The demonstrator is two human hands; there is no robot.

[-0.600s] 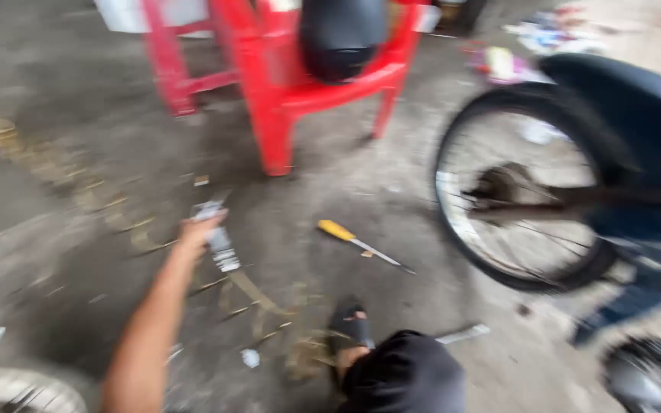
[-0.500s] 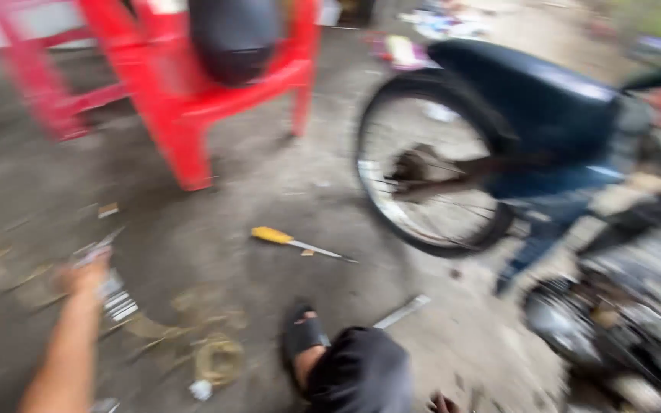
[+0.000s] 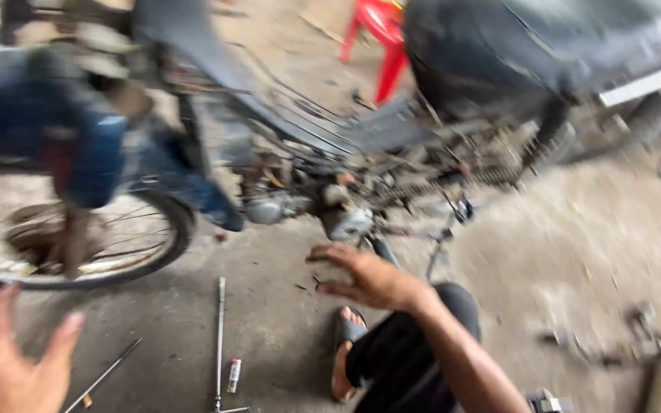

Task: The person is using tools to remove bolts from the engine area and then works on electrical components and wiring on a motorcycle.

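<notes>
Right hand (image 3: 372, 277) is out in front of the bent knee, fingers (image 3: 330, 255) spread and loose, holding nothing. It points toward the engine (image 3: 300, 203) low on the motorbike, which sits just ahead and slightly left of the fingertips, near but not touching.

Left hand (image 3: 9, 359) is at the bottom left corner of the view, palm open, fingers apart, also empty. It hovers over the floor (image 3: 575, 252) below the wheel (image 3: 78, 245), well apart from the engine, so the right hand is clearly the nearer one.

A long rod (image 3: 221, 336) lies on the floor between the two hands, its long axis running straight away from the person toward the bike. A thinner rod (image 3: 105, 375) lies at a slant just right of the left hand, closer to that hand than anything else. A small tube (image 3: 233, 375) lies beside the long rod's near end.

Sandalled foot (image 3: 346, 344) rests on the floor under the right forearm. Red stool (image 3: 380, 38) stands beyond the bike. Frame is motion-blurred, so fine engine parts cannot be told apart.
</notes>
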